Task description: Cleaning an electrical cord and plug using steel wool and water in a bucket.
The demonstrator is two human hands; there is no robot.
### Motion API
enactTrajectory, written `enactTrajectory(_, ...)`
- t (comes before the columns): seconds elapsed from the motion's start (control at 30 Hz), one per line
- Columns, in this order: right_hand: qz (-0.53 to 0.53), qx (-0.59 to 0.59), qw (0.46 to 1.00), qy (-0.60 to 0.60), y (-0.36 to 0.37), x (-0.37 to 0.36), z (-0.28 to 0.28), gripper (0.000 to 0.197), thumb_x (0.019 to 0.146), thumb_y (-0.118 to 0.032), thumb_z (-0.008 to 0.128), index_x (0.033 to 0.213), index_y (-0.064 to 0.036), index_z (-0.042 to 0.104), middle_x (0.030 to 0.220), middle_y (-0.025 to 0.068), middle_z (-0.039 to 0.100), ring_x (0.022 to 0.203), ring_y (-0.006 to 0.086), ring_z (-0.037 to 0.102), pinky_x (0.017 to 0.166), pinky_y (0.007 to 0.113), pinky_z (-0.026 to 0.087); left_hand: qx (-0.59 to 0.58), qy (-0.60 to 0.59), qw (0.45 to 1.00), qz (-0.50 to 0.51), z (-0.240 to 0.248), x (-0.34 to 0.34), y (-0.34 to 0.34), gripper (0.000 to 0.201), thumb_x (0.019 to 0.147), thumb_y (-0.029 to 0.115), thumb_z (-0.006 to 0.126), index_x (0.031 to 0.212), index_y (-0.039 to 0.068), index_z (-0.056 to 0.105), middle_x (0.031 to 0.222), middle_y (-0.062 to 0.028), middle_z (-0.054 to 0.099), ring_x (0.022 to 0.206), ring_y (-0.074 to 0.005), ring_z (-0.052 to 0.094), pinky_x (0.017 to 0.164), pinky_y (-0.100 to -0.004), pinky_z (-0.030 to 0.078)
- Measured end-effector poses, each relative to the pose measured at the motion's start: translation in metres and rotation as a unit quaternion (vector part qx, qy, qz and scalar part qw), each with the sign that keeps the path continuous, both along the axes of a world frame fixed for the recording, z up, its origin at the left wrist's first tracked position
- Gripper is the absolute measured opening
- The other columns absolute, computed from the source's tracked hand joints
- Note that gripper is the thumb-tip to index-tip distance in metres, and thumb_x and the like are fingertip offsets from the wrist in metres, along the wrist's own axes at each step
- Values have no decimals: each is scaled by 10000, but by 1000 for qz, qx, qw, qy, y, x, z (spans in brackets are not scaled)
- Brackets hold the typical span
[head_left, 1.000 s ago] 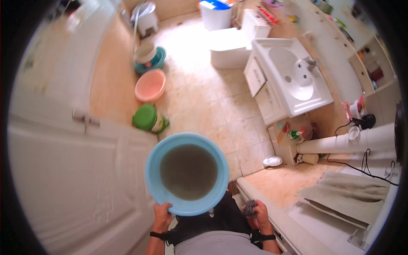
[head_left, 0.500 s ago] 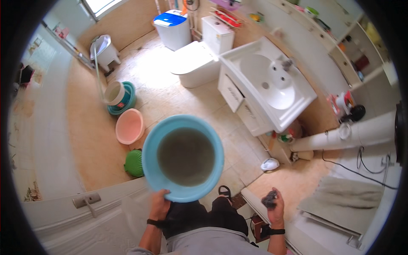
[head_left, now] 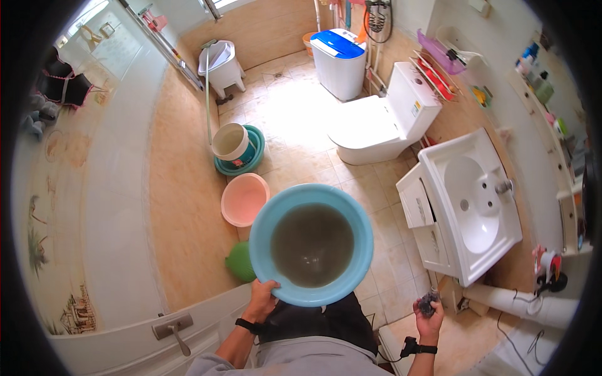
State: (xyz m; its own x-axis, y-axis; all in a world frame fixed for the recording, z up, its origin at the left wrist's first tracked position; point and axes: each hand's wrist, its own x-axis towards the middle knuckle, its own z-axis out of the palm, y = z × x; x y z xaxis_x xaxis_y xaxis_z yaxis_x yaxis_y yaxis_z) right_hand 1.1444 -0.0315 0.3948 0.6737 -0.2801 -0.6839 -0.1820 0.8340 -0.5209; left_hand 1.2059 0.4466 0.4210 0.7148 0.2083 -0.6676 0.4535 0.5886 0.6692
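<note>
A large light-blue plastic basin (head_left: 364,244) is held out in front of my body, with murky grey-brown water (head_left: 312,241) inside. My left hand (head_left: 261,302) is closed on its near-left rim, thumb over the edge. Off to the right, apart from the basin, my right hand (head_left: 429,324) has its fingers curled around a dark grey crumpled wad (head_left: 428,304); whether it is a scrubber or a cloth I cannot tell. Both wrists wear black bands.
A pink basin (head_left: 245,199), a green basin (head_left: 240,262) and a bucket in a teal tub (head_left: 259,153) line the left wall. The toilet (head_left: 367,147), washer (head_left: 338,66) and sink cabinet (head_left: 421,203) stand ahead and right. A door handle (head_left: 173,327) is near left.
The view has swung left, so the room's fixtures appear farther right. The basin stays in my left hand and the wad in my right. The sandal has left the view.
</note>
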Motion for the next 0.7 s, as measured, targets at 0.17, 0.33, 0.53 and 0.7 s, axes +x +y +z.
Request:
enactTrajectory(0.17,136,29,990,8,-4,131,-57,292,792,-92,553,1081,-83,597,989,95,659,903,272,653,777,430,558,30,34,998,33,-4,41,18,391,727,-90,555,1117,-68,531,1007,-125,614,911,-244,631,823,-382,547)
enactTrajectory(0.33,231,-49,971,29,42,278,-95,248,776,11,514,1016,-44,535,969,85,618,842,234,627,734,399,558,25,53,994,92,16,90,11,506,720,-65,558,1221,-69,484,1109,-151,580,1041,-289,605,932,-422,516)
enactTrajectory(0.53,309,-62,949,20,99,418,-144,403,755,-10,526,1151,-54,581,949,61,597,816,196,606,629,332,510,35,25,990,131,1,150,25,581,731,-52,545,1304,-51,448,1192,-140,562,1146,-304,550,1024,-448,449)
enactTrajectory(0.7,363,-38,930,40,146,498,-173,359,802,-96,679,1152,-87,601,921,35,637,800,154,629,642,326,537,18,69,987,146,-17,196,58,604,736,-42,538,1330,-45,429,1261,-140,527,1163,-290,535,1025,-430,442)
